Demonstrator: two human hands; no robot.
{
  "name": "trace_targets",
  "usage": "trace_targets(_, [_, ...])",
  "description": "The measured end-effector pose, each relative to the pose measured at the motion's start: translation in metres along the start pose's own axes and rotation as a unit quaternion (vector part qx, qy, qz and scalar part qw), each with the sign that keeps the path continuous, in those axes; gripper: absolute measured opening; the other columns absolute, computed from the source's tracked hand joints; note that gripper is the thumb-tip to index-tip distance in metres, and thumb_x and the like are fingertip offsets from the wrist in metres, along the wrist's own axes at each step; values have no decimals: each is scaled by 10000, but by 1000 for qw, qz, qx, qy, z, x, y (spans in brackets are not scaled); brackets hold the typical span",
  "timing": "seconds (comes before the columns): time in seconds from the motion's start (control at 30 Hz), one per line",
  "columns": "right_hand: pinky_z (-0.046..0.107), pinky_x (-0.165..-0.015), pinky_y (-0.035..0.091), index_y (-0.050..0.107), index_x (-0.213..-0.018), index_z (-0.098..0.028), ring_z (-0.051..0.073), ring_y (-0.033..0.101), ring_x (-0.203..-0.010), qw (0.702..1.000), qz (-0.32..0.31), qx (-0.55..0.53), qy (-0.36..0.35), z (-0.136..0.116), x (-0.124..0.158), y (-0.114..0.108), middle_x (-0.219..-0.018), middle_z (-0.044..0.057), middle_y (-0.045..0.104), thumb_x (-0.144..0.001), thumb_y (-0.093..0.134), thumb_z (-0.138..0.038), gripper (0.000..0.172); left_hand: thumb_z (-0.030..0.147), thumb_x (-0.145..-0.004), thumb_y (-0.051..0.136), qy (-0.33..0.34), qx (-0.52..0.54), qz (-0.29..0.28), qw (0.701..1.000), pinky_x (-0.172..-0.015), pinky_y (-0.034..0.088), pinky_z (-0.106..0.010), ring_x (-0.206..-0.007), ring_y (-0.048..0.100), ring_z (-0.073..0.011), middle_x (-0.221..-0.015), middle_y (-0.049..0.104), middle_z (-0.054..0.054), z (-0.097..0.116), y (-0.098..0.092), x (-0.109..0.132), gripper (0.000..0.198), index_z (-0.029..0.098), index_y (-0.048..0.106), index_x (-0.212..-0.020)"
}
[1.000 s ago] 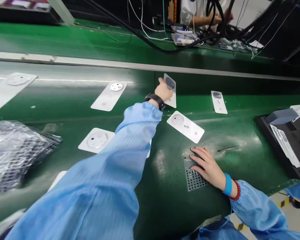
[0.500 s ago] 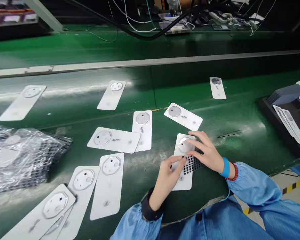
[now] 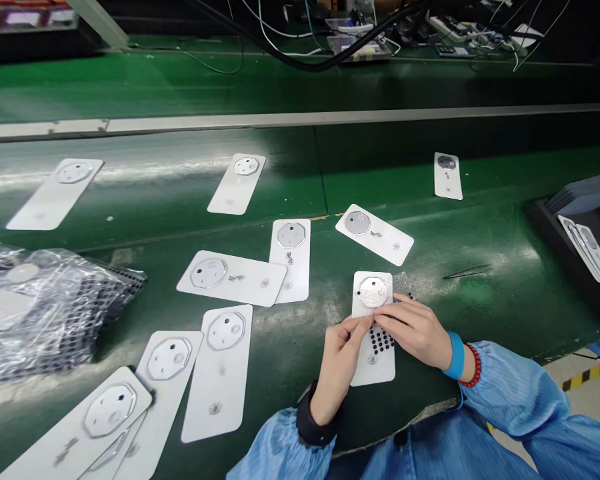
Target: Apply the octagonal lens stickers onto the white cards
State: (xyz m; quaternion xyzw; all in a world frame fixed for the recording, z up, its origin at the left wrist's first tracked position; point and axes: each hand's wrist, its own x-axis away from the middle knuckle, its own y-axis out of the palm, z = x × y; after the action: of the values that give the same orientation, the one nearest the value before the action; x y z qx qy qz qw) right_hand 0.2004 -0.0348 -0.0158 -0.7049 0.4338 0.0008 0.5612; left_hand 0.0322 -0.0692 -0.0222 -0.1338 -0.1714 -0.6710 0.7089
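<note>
A white phone back panel (image 3: 364, 372) with an octagonal camera plate (image 3: 374, 292) lies on the green bench in front of me. Two dark spots show on or by that plate. Over the panel's middle is a clear sheet of black dot stickers (image 3: 381, 341), which runs under my right fingers. My left hand (image 3: 339, 352) pinches the sheet's upper left edge between thumb and index finger. Thumb and fingers of my right hand (image 3: 416, 331) close on the same sheet, their tips meeting the left ones just below the plate. Whether a loose dot sits between the tips is hidden.
Similar white panels (image 3: 217, 390) lie to the left, some overlapping, and others (image 3: 375, 233) farther back. Tweezers (image 3: 467, 271) rest at the right. A black tray (image 3: 555, 247) holds upright panels at far right; a clear plastic bag (image 3: 80, 313) of dotted sheets sits at far left.
My right hand has drawn back from the camera plate down to the dot sheet and closed there. My left hand keeps its pinch. The view has shifted slightly.
</note>
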Motion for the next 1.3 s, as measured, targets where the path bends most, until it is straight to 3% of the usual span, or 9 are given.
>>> trace_targets(0.17, [456,-1013,515,652,-958,-124,180,712,-844,998,-13,49,-35,-4,-2,1,-967,108,746,-951,462,-65,199,376,-823,612,-7,-4,9,1000,-643,469,-273,-685,610,-187,-725,727,-51,0,4,1,296,151,781,-731])
trace_targets(0.37, [433,-943,552,598,-882,-171,166,700,-818,994,-53,-71,58,4,5,1,-943,75,728,-961,469,-140,155,418,-815,621,15,-59,27,998,-668,494,-290,-733,652,-223,-739,736,-57,11,-13,2,318,155,760,-702])
trace_targets(0.47, [331,-800,598,608,-888,-192,173,694,-871,972,-58,-179,139,10,16,-8,-985,88,713,-954,495,-180,131,438,-805,644,28,-110,97,989,-563,495,-276,-670,652,-211,-807,739,-62,21,-37,13,349,165,738,-1002])
trace_targets(0.6, [304,-751,599,640,-859,-197,176,690,-887,936,-20,-267,229,9,11,-25,-1005,86,686,-917,574,-184,88,396,-801,683,16,-33,113,993,-480,519,-284,-519,618,-186,-764,725,-33,33,-50,31,852,215,250,-1512])
trace_targets(0.67, [319,-767,595,648,-844,-200,181,675,-908,937,10,-261,232,0,-3,-32,-1003,80,665,-902,596,-181,81,375,-791,693,1,-13,86,996,-537,554,-300,-559,640,-195,-738,715,-32,40,-43,36,757,197,363,-1449])
trace_targets(0.73, [341,-807,585,652,-859,-201,189,657,-954,952,38,-231,196,-12,-20,-36,-1025,81,648,-897,597,-166,76,354,-788,681,0,-24,51,998,-584,558,-289,-643,663,-202,-766,710,-49,45,-31,38,429,170,610,-1169])
trace_targets(0.83, [351,-826,573,650,-902,-186,196,632,-996,974,60,-178,129,-28,-38,-34,-1059,99,633,-911,564,-124,107,311,-810,629,37,-40,30,998,-572,517,-245,-668,632,-176,-767,679,-30,50,-14,38,173,179,657,-918])
trace_targets(1.13, [430,-889,573,659,-1072,-215,221,639,-1013,986,108,-94,91,-34,-33,-25,-1071,90,660,-906,555,-72,242,276,-867,543,137,-79,98,983,-486,390,-205,-538,437,-112,-621,496,44,50,4,41,126,213,555,-758])
trace_targets(1.3, [470,-977,549,635,-1154,-128,224,663,-1027,996,81,-21,19,-36,-31,-28,-1036,130,708,-931,471,-39,290,274,-872,550,154,-92,111,978,-452,337,-201,-498,364,-98,-577,401,62,50,6,42,208,216,480,-686])
